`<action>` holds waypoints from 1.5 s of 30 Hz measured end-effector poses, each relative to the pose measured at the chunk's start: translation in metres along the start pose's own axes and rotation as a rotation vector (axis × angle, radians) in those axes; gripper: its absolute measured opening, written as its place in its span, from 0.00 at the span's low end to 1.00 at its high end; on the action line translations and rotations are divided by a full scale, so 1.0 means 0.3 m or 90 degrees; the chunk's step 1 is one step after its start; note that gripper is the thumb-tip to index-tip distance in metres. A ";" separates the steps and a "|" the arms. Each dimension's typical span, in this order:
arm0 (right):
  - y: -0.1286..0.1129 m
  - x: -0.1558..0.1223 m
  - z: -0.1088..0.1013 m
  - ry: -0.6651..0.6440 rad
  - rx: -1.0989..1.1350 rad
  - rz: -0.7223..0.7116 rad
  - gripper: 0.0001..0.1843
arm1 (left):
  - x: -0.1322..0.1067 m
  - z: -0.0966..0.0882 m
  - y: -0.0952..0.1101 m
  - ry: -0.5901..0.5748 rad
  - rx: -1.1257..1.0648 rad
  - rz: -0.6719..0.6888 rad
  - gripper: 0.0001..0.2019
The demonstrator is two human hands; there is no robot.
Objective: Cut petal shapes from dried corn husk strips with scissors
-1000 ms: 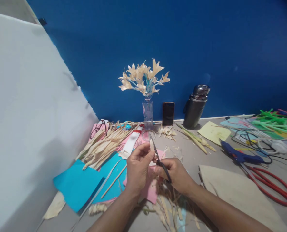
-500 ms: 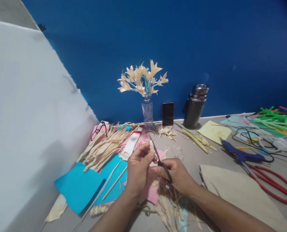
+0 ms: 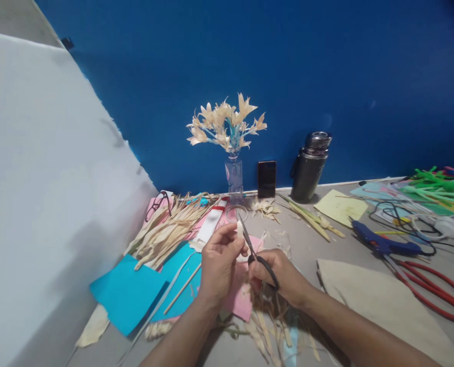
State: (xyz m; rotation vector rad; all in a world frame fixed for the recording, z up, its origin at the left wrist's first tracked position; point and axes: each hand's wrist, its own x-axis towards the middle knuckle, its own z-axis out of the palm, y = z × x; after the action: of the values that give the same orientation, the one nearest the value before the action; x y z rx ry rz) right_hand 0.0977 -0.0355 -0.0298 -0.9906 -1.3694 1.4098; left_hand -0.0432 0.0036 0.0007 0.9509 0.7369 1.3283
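Between its thumb and fingers my left hand (image 3: 222,257) pinches a small pale strip of dried husk (image 3: 240,230), held upright. My right hand (image 3: 278,275) has its fingers in the handles of black-handled scissors (image 3: 263,265). The scissor blades point up and lie along the right side of the strip; whether they cut into it I cannot tell. Under both hands are pink paper (image 3: 239,300) and loose husk scraps (image 3: 263,331). Behind them, a clear bottle (image 3: 233,178) holds pale husk flowers (image 3: 225,122) on blue stems.
Dried husks (image 3: 169,234) and blue paper (image 3: 129,293) lie to the left. A phone (image 3: 267,179) and a dark flask (image 3: 311,168) stand by the blue wall. Rightward are a blue glue gun (image 3: 383,242), red-handled scissors (image 3: 433,290), a beige sheet (image 3: 372,300) and green pipe cleaners (image 3: 433,188).
The scissors have opened a little and their handles have tilted slightly to the right in my right hand. My left hand keeps its pinch on the strip. The view has shifted slightly.
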 end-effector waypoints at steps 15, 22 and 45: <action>-0.001 0.004 0.012 0.031 -0.041 -0.001 0.31 | -0.004 0.009 0.002 0.025 0.013 0.010 0.17; -0.002 0.003 0.013 0.048 -0.023 0.018 0.31 | -0.001 0.003 0.000 0.014 0.000 0.006 0.17; 0.016 0.003 0.005 0.038 0.011 0.028 0.29 | 0.012 -0.017 -0.004 -0.015 0.002 -0.003 0.16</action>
State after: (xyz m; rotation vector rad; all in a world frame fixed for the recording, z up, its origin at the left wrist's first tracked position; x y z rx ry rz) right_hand 0.0958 -0.0350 -0.0345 -1.0493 -1.2964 1.4112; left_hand -0.0467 0.0079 -0.0025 0.9655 0.7227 1.3109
